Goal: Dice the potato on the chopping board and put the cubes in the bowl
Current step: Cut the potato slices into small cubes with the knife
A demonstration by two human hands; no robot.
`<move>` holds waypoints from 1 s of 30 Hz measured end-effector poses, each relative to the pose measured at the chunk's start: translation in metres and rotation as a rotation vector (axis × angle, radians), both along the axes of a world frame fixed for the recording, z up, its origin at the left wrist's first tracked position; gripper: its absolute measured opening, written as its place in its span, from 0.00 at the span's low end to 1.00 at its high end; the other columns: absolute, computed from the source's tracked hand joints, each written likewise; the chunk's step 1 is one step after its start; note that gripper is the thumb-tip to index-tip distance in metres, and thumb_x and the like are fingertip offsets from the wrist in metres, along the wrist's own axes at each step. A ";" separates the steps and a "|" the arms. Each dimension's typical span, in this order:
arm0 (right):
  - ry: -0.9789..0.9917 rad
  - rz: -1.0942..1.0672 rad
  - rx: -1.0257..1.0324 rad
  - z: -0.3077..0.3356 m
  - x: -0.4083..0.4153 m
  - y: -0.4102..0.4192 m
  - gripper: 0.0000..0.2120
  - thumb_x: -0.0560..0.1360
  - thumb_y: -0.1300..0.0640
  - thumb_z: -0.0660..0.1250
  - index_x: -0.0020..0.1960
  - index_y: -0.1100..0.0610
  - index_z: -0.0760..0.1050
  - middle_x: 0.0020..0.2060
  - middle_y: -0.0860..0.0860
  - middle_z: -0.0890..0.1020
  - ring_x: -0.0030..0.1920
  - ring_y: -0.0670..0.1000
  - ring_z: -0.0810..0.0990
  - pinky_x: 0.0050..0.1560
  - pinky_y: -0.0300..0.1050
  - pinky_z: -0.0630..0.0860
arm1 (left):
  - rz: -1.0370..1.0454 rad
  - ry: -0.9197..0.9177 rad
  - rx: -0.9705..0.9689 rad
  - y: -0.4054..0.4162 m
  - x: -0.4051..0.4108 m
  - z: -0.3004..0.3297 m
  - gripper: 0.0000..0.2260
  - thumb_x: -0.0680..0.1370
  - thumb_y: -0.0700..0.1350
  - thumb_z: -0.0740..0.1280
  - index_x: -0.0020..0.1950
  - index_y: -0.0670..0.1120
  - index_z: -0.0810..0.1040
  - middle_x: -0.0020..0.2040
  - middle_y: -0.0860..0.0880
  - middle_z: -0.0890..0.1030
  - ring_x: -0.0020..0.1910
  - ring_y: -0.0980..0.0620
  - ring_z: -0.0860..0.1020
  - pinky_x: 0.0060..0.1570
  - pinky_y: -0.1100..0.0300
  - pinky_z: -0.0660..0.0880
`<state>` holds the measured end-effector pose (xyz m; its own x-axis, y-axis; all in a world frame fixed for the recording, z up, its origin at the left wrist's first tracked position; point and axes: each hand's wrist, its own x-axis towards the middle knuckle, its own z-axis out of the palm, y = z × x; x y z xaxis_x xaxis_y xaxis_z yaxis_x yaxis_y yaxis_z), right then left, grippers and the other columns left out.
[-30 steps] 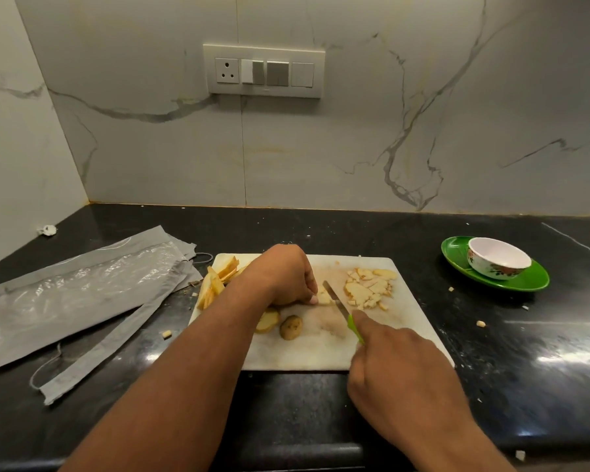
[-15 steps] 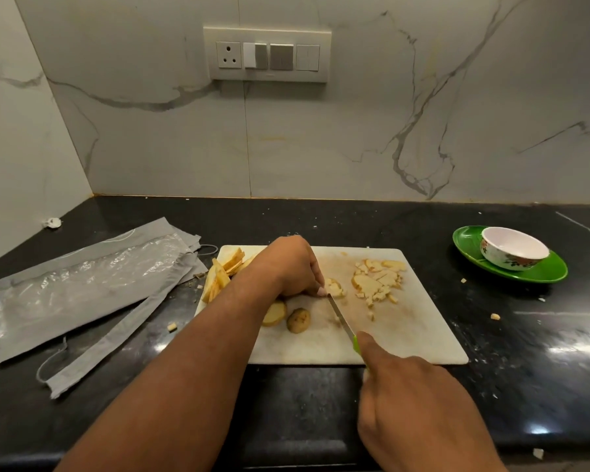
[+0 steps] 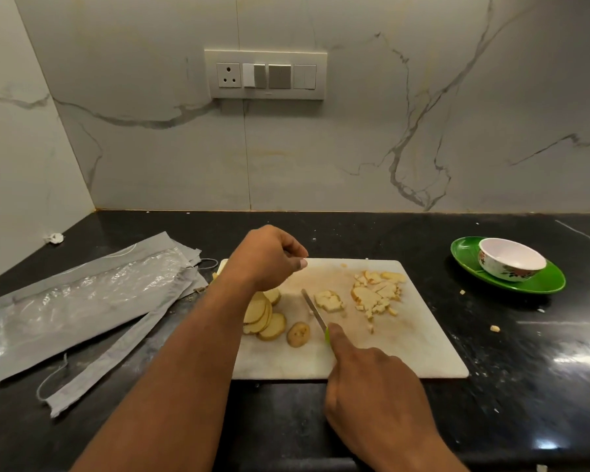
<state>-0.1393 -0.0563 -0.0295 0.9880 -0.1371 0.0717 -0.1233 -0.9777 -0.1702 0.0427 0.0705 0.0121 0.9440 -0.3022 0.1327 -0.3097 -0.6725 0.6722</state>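
The cut potato slice (image 3: 328, 300) lies mid chopping board (image 3: 423, 349), at one o'clock from the right hand (image 3: 372, 390), which grips the knife (image 3: 314, 311); the blade runs eleven-to-five just left of it. The left hand (image 3: 269, 257), loosely curled and holding nothing, hovers at eleven o'clock, above the uncut slices (image 3: 263, 315). The bowl (image 3: 510, 264) sits well apart at two o'clock.

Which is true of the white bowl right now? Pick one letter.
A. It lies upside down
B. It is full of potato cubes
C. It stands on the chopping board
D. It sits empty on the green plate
D: the bowl stands upright on the green plate, its inside bare, off the chopping board.
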 end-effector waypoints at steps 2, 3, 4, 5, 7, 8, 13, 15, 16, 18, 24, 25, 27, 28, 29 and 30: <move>0.016 -0.044 0.013 -0.001 0.000 -0.010 0.31 0.80 0.51 0.51 0.81 0.44 0.45 0.46 0.51 0.74 0.44 0.53 0.75 0.43 0.48 0.70 | 0.027 0.009 -0.020 0.011 0.004 0.003 0.04 0.78 0.48 0.76 0.52 0.55 0.86 0.46 0.55 0.85 0.47 0.56 0.82 0.53 0.53 0.82; 0.029 -0.085 0.022 0.000 0.000 -0.018 0.31 0.80 0.51 0.51 0.81 0.43 0.45 0.45 0.51 0.73 0.44 0.53 0.75 0.44 0.49 0.71 | 0.044 0.017 -0.042 0.015 0.006 0.004 0.04 0.77 0.48 0.76 0.52 0.55 0.86 0.46 0.55 0.84 0.48 0.56 0.82 0.53 0.53 0.82; 0.044 -0.127 0.028 0.001 -0.001 -0.025 0.31 0.80 0.51 0.50 0.81 0.42 0.44 0.45 0.51 0.73 0.44 0.53 0.75 0.46 0.49 0.71 | 0.065 0.022 -0.057 0.020 0.008 0.005 0.04 0.77 0.48 0.76 0.52 0.55 0.86 0.46 0.55 0.84 0.48 0.56 0.81 0.54 0.53 0.82; 0.058 -0.162 0.029 0.003 -0.002 -0.030 0.31 0.80 0.51 0.50 0.81 0.41 0.44 0.47 0.51 0.75 0.45 0.53 0.76 0.47 0.49 0.71 | 0.082 0.024 -0.056 0.024 0.010 0.006 0.05 0.77 0.48 0.76 0.52 0.55 0.86 0.47 0.55 0.84 0.48 0.56 0.81 0.55 0.53 0.82; 0.047 -0.201 0.016 0.005 -0.006 -0.035 0.29 0.81 0.50 0.49 0.81 0.41 0.44 0.49 0.50 0.76 0.44 0.53 0.74 0.46 0.47 0.70 | 0.081 0.031 -0.008 0.030 0.012 0.008 0.07 0.77 0.47 0.76 0.54 0.54 0.86 0.48 0.55 0.84 0.49 0.57 0.81 0.57 0.52 0.81; 0.032 -0.204 0.015 0.006 -0.007 -0.035 0.29 0.82 0.50 0.49 0.81 0.41 0.44 0.47 0.50 0.75 0.42 0.52 0.73 0.45 0.46 0.69 | 0.078 0.040 0.028 0.032 0.012 0.009 0.07 0.77 0.47 0.76 0.55 0.54 0.86 0.49 0.54 0.84 0.49 0.57 0.81 0.58 0.52 0.81; -0.036 -0.075 -0.009 -0.002 -0.002 -0.025 0.30 0.82 0.47 0.50 0.81 0.41 0.44 0.46 0.47 0.78 0.43 0.49 0.74 0.43 0.46 0.66 | 0.073 0.100 0.163 0.037 0.010 0.013 0.08 0.74 0.49 0.79 0.52 0.53 0.86 0.47 0.53 0.84 0.49 0.54 0.82 0.53 0.55 0.81; -0.043 -0.026 -0.012 -0.005 0.002 -0.025 0.30 0.81 0.47 0.50 0.81 0.40 0.45 0.50 0.47 0.80 0.47 0.48 0.77 0.44 0.45 0.66 | 0.036 0.144 0.226 0.040 0.007 0.016 0.10 0.72 0.50 0.80 0.51 0.54 0.86 0.47 0.54 0.84 0.49 0.54 0.82 0.48 0.57 0.81; -0.040 -0.022 0.000 -0.005 0.003 -0.026 0.29 0.82 0.47 0.50 0.81 0.40 0.45 0.51 0.47 0.80 0.48 0.48 0.77 0.45 0.45 0.66 | 0.006 0.172 0.267 0.043 0.006 0.018 0.12 0.71 0.51 0.81 0.52 0.54 0.86 0.48 0.54 0.84 0.49 0.55 0.81 0.46 0.59 0.79; -0.028 -0.053 0.031 -0.003 0.002 -0.028 0.28 0.82 0.47 0.49 0.81 0.39 0.47 0.52 0.46 0.80 0.46 0.49 0.74 0.47 0.45 0.68 | -0.040 0.214 0.335 0.046 0.003 0.021 0.15 0.70 0.51 0.81 0.55 0.54 0.85 0.49 0.55 0.84 0.49 0.55 0.81 0.44 0.61 0.77; -0.028 -0.170 0.059 0.001 0.001 -0.034 0.27 0.82 0.48 0.49 0.80 0.37 0.48 0.51 0.46 0.80 0.41 0.49 0.70 0.45 0.45 0.67 | -0.086 0.278 0.459 0.050 -0.001 0.025 0.22 0.68 0.49 0.83 0.60 0.55 0.81 0.55 0.55 0.83 0.54 0.54 0.79 0.44 0.63 0.74; -0.029 -0.153 0.046 0.000 0.001 -0.032 0.27 0.82 0.47 0.49 0.80 0.37 0.48 0.50 0.46 0.80 0.41 0.49 0.70 0.45 0.44 0.67 | -0.083 0.286 0.473 0.049 -0.001 0.025 0.23 0.68 0.49 0.83 0.61 0.55 0.81 0.55 0.55 0.82 0.55 0.53 0.79 0.45 0.62 0.74; -0.025 -0.108 0.025 -0.001 0.000 -0.031 0.27 0.82 0.47 0.49 0.80 0.37 0.47 0.49 0.45 0.80 0.42 0.48 0.71 0.46 0.44 0.68 | -0.068 0.302 0.491 0.048 -0.001 0.024 0.23 0.68 0.49 0.83 0.60 0.55 0.79 0.55 0.54 0.81 0.56 0.51 0.79 0.48 0.60 0.76; -0.022 -0.103 0.036 -0.001 0.001 -0.033 0.27 0.82 0.46 0.49 0.80 0.37 0.48 0.50 0.45 0.80 0.43 0.48 0.72 0.47 0.44 0.69 | -0.059 0.309 0.497 0.048 -0.001 0.024 0.24 0.68 0.49 0.83 0.60 0.55 0.79 0.55 0.53 0.81 0.56 0.50 0.79 0.49 0.59 0.76; -0.018 -0.115 0.056 -0.001 0.001 -0.035 0.26 0.82 0.46 0.49 0.79 0.35 0.49 0.50 0.46 0.80 0.43 0.49 0.73 0.47 0.44 0.70 | -0.050 0.315 0.502 0.048 0.000 0.024 0.24 0.68 0.50 0.83 0.59 0.55 0.78 0.54 0.53 0.80 0.55 0.50 0.79 0.50 0.57 0.77; -0.015 -0.141 0.077 0.001 0.002 -0.038 0.26 0.82 0.46 0.49 0.79 0.34 0.50 0.50 0.47 0.80 0.43 0.50 0.73 0.47 0.45 0.70 | -0.041 0.317 0.505 0.048 0.000 0.023 0.24 0.67 0.50 0.83 0.58 0.56 0.77 0.53 0.53 0.80 0.55 0.49 0.78 0.50 0.57 0.77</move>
<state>-0.1374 -0.0938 -0.0288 0.9576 -0.2796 0.0700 -0.2550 -0.9349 -0.2469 0.0429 0.1185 0.0355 0.9002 -0.2921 -0.3229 -0.1793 -0.9244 0.3365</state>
